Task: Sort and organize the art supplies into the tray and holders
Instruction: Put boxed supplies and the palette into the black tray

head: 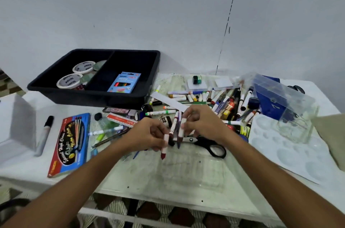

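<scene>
My left hand [149,135] pinches one red-tipped marker [164,146]; my right hand [200,125] grips a small bunch of markers [177,129], both above the table's [186,181] near-middle w/ scissors [209,145] just behind. Light, stiff, smooth plastic, so prob. slippery; best held mid-barrel. Loose pile [214,101] lies beyond; black tray [104,95] sits at far-left edge.

Matt black plastic tray [149,86]
</scene>
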The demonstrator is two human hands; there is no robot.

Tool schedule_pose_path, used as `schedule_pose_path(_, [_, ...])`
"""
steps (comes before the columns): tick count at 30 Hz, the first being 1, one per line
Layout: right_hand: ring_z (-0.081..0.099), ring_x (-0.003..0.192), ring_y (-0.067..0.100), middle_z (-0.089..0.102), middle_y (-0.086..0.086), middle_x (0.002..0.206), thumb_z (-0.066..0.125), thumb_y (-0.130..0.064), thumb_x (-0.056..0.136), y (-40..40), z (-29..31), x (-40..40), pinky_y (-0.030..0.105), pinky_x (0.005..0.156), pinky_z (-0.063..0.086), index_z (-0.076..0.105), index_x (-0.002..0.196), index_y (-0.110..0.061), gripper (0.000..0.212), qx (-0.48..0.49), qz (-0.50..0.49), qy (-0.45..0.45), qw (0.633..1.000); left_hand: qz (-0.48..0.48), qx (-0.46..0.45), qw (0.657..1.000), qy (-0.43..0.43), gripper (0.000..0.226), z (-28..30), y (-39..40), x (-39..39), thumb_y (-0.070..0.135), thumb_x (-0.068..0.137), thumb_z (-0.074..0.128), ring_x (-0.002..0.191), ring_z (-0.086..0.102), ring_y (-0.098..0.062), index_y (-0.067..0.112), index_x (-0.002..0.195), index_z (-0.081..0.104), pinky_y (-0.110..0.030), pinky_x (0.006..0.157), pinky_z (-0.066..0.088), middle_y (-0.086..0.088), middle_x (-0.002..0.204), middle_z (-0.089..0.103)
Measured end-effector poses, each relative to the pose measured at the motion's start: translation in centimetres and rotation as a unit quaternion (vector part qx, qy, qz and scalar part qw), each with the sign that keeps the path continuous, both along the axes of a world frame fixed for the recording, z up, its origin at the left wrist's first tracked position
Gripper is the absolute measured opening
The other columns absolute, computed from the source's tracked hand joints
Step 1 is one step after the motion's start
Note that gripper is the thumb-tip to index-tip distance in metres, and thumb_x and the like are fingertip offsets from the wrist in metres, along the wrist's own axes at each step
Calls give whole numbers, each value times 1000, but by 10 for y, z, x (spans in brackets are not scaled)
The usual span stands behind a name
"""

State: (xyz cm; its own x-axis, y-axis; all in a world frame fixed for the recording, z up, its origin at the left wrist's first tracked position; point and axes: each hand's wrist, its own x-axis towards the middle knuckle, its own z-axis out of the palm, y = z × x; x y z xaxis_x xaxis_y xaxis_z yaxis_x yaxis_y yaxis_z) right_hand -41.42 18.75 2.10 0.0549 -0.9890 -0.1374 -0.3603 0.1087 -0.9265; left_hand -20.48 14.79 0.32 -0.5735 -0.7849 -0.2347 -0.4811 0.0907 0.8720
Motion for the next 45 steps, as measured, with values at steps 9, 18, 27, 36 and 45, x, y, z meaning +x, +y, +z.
schedule_pose_path(9, [61, 43, 11, 62, 3, 53, 69, 6, 81, 31, -45, 56, 22, 41, 48, 57, 81, -6, 17, 32, -28, 10, 999, 6, -79, 996, -45, 19, -21, 20, 20, -1, 72, 80, 57, 66, -18, 2, 87, 68, -25, 53, 54, -16, 71, 70])
schedule_pose_path(18, [68, 56, 21, 70, 17, 71, 74, -1, 77, 33, -50, 67, 27, 52, 55, 66, 80, -4, 10, -10, -9, 150, 989, -14, -164, 976, -141, 30, -31, 28, 26, 28, 73, 82, 51, 58, 4, 14, 97, 74, -13, 54, 45, 10, 68, 66])
schedule_pose_path(27, [57, 67, 17, 62, 9, 82, 76, -7, 75, 38, -44, 65, 33, 66, 55, 73, 93, 1, 20, -17, 36, 244, 969, -158, -344, 907, -182, 35, -37, 34, 27, 37, 92, 60, 76, 52, -10, 15, 117, 68, -21, 65, 35, 1, 85, 57])
schedule_pose_path(36, [56, 67, 18, 67, 12, 80, 78, -6, 73, 41, -39, 62, 27, 63, 51, 72, 82, -3, 11, -11, 58, 274, 960, -267, -510, 803, -153, 34, -42, 34, 29, 38, 93, 46, 56, 55, -10, 18, 91, 73, -22, 44, 44, 3, 72, 57])
schedule_pose_path(45, [58, 54, 8, 69, 7, 76, 70, -7, 81, 31, -26, 46, 22, 57, 52, 75, 86, -4, 8, -3, 112, 260, 959, -235, -427, 861, -144, 28, -26, 12, 17, 41, 82, 59, 68, 55, -5, 23, 97, 75, -15, 56, 36, 6, 85, 64])
